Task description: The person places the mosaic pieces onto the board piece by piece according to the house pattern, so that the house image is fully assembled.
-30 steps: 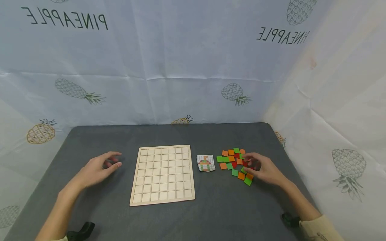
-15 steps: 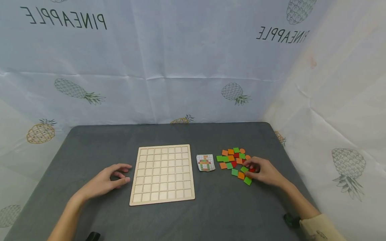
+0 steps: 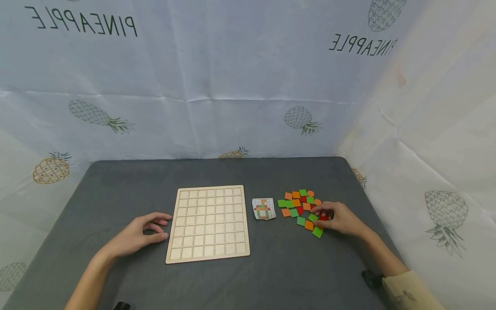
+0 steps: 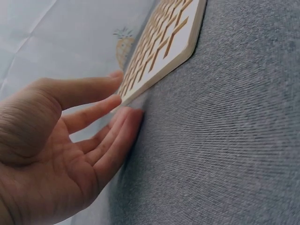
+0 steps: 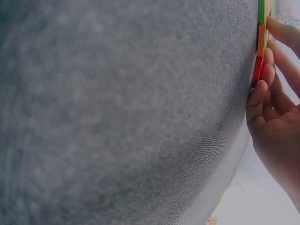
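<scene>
A pale wooden board with a square grid (image 3: 209, 224) lies flat on the grey table, its cells bare. Along its left edge, my left hand (image 3: 131, 234) has its fingers loosely bent and the thumb apart; the fingertips are at or very near the rim, holding nothing. Over the right side of a spread of coloured tiles, my right hand (image 3: 342, 218) touches some of them. Its thumb and forefinger stand apart, with a green tile (image 3: 313, 217) between them and a red tile (image 3: 323, 218) under the hand. The right wrist view shows the fingertips against tile edges (image 5: 258, 70).
Between board and tiles lies a small paper card (image 3: 264, 209) with a coloured grid pattern. Green, orange and red squares plus a round orange tile (image 3: 311, 193) lie close together, some overlapping. A pineapple-print cloth (image 3: 240, 64) hangs behind the table.
My left hand has moved right to the board's left edge. My right hand has lowered slightly onto the tiles, and its thumb and forefinger have shifted a little. Board and card have stayed put.
</scene>
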Demonstrator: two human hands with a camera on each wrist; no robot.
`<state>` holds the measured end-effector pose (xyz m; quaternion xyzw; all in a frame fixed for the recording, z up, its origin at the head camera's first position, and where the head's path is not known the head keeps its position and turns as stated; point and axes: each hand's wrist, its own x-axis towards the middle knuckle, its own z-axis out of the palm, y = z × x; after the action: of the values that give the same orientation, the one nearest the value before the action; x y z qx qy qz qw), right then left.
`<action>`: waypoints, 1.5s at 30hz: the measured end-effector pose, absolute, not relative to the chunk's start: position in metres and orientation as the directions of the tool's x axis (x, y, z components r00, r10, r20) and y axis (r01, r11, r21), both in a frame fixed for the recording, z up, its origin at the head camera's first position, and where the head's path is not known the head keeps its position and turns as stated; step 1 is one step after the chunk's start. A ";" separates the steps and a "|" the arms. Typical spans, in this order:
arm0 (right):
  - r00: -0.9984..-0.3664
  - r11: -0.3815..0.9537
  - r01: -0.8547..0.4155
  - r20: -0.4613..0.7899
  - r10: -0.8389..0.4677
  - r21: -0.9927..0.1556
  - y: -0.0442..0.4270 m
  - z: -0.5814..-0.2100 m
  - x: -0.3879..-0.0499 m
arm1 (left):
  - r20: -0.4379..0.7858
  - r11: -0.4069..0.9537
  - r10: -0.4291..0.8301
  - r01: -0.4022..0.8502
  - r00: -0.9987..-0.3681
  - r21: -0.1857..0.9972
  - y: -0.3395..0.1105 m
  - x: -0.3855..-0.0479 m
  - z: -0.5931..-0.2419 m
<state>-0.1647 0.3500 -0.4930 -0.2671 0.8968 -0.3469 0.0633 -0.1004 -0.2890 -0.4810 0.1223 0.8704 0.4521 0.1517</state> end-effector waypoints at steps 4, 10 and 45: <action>-0.844 0.604 -0.450 0.091 -0.529 -0.658 0.348 -0.493 -0.166 | -0.180 0.573 0.334 0.048 -0.925 0.818 -0.286 -0.100 -0.480; -0.831 0.590 -0.482 0.123 -0.543 -0.648 0.348 -0.496 -0.168 | -0.176 0.577 0.323 0.046 -0.930 0.815 -0.286 -0.100 -0.481; -0.795 0.533 -0.559 0.226 -0.564 -0.635 0.319 -0.476 -0.176 | -0.099 0.607 0.279 0.096 -0.955 0.789 -0.276 -0.097 -0.491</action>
<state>-0.1759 0.3193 -0.4756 -0.3204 0.8756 -0.3614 0.0032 -0.0966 -0.2764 -0.4912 0.1054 0.8900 0.4306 0.1065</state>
